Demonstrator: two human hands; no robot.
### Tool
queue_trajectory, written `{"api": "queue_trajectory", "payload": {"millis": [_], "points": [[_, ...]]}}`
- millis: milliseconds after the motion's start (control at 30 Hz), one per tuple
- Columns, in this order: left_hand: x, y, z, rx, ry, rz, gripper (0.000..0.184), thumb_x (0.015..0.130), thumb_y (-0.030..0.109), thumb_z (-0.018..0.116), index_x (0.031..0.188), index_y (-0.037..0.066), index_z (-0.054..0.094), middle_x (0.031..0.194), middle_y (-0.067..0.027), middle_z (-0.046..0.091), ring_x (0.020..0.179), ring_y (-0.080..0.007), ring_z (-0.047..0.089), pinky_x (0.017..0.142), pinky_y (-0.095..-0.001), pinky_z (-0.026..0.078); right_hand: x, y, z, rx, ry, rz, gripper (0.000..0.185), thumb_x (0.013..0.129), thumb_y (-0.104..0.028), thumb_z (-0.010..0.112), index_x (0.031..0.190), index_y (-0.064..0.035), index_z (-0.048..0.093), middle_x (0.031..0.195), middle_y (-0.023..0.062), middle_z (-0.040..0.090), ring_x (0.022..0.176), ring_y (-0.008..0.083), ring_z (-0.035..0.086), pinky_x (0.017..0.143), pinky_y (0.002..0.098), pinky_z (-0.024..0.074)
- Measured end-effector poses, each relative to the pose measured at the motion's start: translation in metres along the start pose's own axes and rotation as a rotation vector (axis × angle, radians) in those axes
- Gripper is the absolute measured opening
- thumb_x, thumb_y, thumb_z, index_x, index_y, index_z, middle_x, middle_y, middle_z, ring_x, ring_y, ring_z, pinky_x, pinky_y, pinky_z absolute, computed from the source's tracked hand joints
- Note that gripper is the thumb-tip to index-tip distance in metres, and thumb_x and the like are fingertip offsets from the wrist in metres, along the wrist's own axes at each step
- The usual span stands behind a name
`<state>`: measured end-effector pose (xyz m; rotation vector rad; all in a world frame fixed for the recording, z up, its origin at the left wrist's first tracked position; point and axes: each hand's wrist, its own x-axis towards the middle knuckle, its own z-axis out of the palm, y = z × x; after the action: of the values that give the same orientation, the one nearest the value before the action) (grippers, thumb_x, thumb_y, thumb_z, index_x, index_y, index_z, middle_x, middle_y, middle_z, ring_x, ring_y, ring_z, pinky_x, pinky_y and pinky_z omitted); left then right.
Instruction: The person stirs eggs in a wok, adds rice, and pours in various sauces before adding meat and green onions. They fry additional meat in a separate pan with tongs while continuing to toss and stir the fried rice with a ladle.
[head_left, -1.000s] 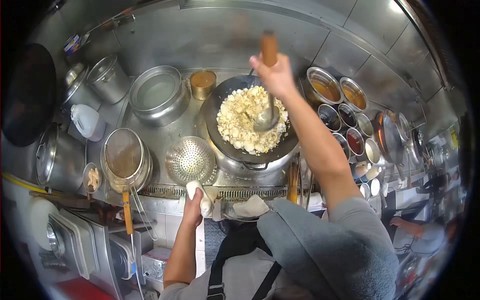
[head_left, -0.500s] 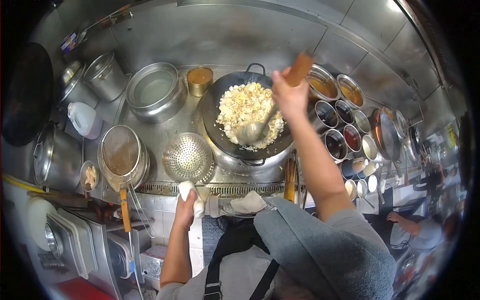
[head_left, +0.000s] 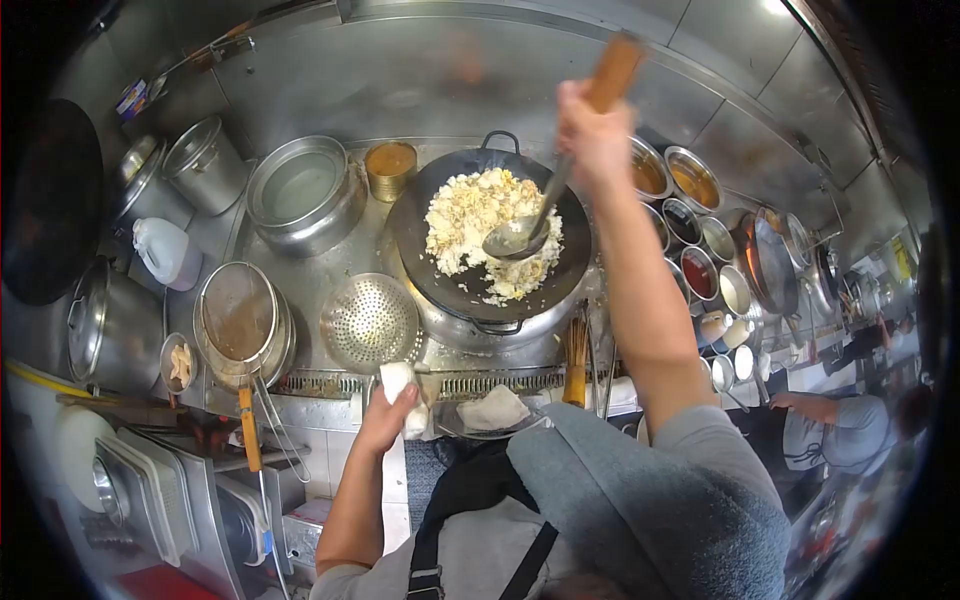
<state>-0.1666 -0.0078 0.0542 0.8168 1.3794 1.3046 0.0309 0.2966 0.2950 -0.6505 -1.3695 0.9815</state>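
A black wok (head_left: pixel 440 285) on the stove holds fried rice (head_left: pixel 470 215) with pale and yellow bits. My right hand (head_left: pixel 597 130) is wrapped round the wooden handle of a ladle (head_left: pixel 517 238), whose bowl rests on the rice at the wok's middle. My left hand (head_left: pixel 386 415) grips a folded white cloth (head_left: pixel 403 385) at the counter's front edge. Just beyond the cloth lies a perforated strainer (head_left: pixel 370 320); whether the cloth wraps its handle cannot be made out. A bamboo brush (head_left: pixel 575 375) stands right of the wok's front.
A large pot (head_left: pixel 305 230) and a tin (head_left: pixel 390 185) stand behind the strainer. At left are a mesh sieve (head_left: pixel 240 330) and a plastic jug (head_left: pixel 170 255). Sauce containers (head_left: pixel 697 272) line the right side. Another person (head_left: pixel 850 430) is at the far right.
My right hand has moved up and away with the ladle, whose bowl shifted from the rice's near side towards its middle. The rice is spread differently, with dark wok surface showing at the near left.
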Motion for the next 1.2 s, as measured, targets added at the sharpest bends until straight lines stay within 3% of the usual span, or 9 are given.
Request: {"api": "queue_trajectory", "payload": {"millis": [167, 367, 500, 567, 700, 800, 967, 1067, 1200], "points": [[0.002, -0.026, -0.009, -0.069, -0.068, -0.108, 0.026, 0.094, 0.030, 0.059, 0.100, 0.004, 0.060, 0.085, -0.0020, 0.061, 0.076, -0.0114, 0.055, 0.067, -0.0302, 0.046, -0.040, 0.119, 0.004, -0.115, 0.128, -0.128, 0.023, 0.087, -0.019, 0.069, 0.080, -0.0073, 0.051, 0.056, -0.0025, 0.046, 0.042, 0.0076, 0.041, 0.039, 0.0240, 0.0328], [0.004, -0.004, 0.004, 0.063, -0.068, -0.076, 0.030, 0.093, 0.034, 0.060, 0.096, 0.004, 0.060, 0.083, -0.0022, 0.060, 0.075, -0.0111, 0.055, 0.067, -0.0289, 0.046, -0.019, 0.006, 0.016, 0.136, -0.075, -0.081, 0.021, 0.091, -0.016, 0.064, 0.077, -0.0074, 0.049, 0.054, -0.0022, 0.042, 0.042, 0.0075, 0.038, 0.039, 0.0248, 0.0302], [0.026, -0.013, 0.012, 0.230, -0.169, -0.050, 0.032, 0.093, 0.034, 0.059, 0.097, 0.003, 0.057, 0.083, -0.0031, 0.059, 0.076, -0.0125, 0.055, 0.070, -0.0297, 0.047, -0.039, 0.122, 0.031, 0.161, -0.033, -0.029, 0.024, 0.090, -0.019, 0.064, 0.075, -0.0084, 0.049, 0.056, -0.0024, 0.042, 0.045, 0.0082, 0.042, 0.041, 0.0244, 0.0331], [0.026, -0.008, 0.016, 0.318, -0.140, 0.011, 0.034, 0.093, 0.035, 0.060, 0.101, 0.002, 0.056, 0.085, -0.0040, 0.060, 0.078, -0.0132, 0.055, 0.070, -0.0304, 0.046, -0.009, 0.092, 0.030, -0.245, -0.119, 0.019, 0.023, 0.090, -0.018, 0.064, 0.075, -0.0093, 0.049, 0.056, -0.0040, 0.042, 0.044, 0.0070, 0.041, 0.041, 0.0239, 0.0312], [0.029, -0.018, 0.011, 0.201, -0.213, -0.029, 0.035, 0.092, 0.035, 0.060, 0.102, 0.001, 0.057, 0.086, -0.0047, 0.061, 0.077, -0.0131, 0.054, 0.070, -0.0318, 0.046, -0.043, 0.024, 0.005, 0.147, -0.201, -0.159, 0.028, 0.091, -0.014, 0.063, 0.069, -0.0086, 0.048, 0.056, -0.0025, 0.047, 0.046, 0.0066, 0.044, 0.042, 0.0228, 0.0313], [0.044, -0.014, 0.027, 0.281, -0.294, -0.031, 0.031, 0.093, 0.032, 0.058, 0.095, 0.001, 0.059, 0.081, -0.0044, 0.061, 0.074, -0.0134, 0.053, 0.068, -0.0326, 0.046, -0.045, 0.163, 0.002, -0.139, 0.028, -0.173, 0.029, 0.088, -0.018, 0.067, 0.069, -0.0094, 0.048, 0.055, -0.0002, 0.047, 0.046, 0.0101, 0.047, 0.044, 0.0255, 0.0370], [0.065, -0.033, 0.053, 0.147, -0.122, 0.019, 0.035, 0.094, 0.036, 0.057, 0.102, 0.002, 0.059, 0.089, -0.0057, 0.062, 0.077, -0.0158, 0.056, 0.070, -0.0331, 0.047, -0.018, -0.012, -0.002, 0.033, -0.006, 0.099, 0.029, 0.090, -0.023, 0.065, 0.069, -0.0111, 0.050, 0.051, -0.0058, 0.042, 0.040, 0.0054, 0.037, 0.038, 0.0222, 0.0275], [0.081, -0.056, 0.065, -0.378, -0.099, -0.415, 0.054, 0.095, 0.052, 0.048, 0.124, 0.006, 0.048, 0.106, -0.0093, 0.061, 0.088, -0.0217, 0.062, 0.076, -0.0405, 0.052, -0.055, 0.032, -0.022, -0.030, 0.209, -0.081, 0.024, 0.089, -0.019, 0.066, 0.077, -0.0093, 0.048, 0.054, -0.0042, 0.043, 0.041, 0.0077, 0.037, 0.039, 0.0236, 0.0288], [0.109, -0.050, 0.110, -0.424, -0.157, -0.486, 0.060, 0.093, 0.064, 0.037, 0.110, 0.009, 0.055, 0.094, -0.0081, 0.063, 0.081, -0.0239, 0.065, 0.067, -0.0469, 0.054, -0.038, 0.105, -0.043, 0.180, 0.058, 0.100, 0.018, 0.090, -0.017, 0.065, 0.083, -0.0064, 0.053, 0.056, -0.0019, 0.046, 0.044, 0.0094, 0.042, 0.040, 0.0256, 0.0346]]}}
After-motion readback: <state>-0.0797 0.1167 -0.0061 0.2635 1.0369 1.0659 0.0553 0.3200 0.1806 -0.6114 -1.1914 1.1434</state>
